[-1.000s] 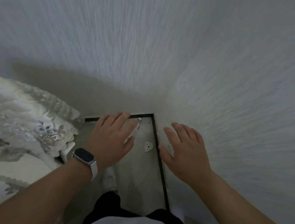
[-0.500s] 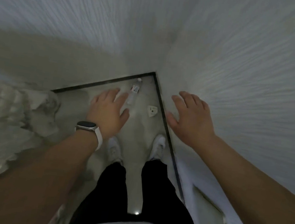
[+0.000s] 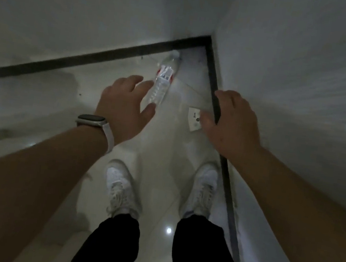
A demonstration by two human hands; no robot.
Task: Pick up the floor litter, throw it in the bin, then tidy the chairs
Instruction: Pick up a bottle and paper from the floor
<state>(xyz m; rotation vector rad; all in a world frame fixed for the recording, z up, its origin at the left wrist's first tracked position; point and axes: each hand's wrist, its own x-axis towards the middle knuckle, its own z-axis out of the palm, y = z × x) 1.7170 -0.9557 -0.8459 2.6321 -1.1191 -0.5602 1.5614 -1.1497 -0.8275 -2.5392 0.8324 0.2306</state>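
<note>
Clear bottle (image 3: 163,80), on floor (image 3: 164,152) at 1 o'clock of spread, empty left grip (image 3: 124,106): best wrapped round its ribbed middle; spread right grip (image 3: 233,123) suits white scrap (image 3: 193,121) at its 9 o'clock.

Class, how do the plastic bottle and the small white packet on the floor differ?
The bottle is clear and rounded with a red label; the packet is white and flat. The bottle is far longer than the packet. Both lie on the floor near the corner.
</note>
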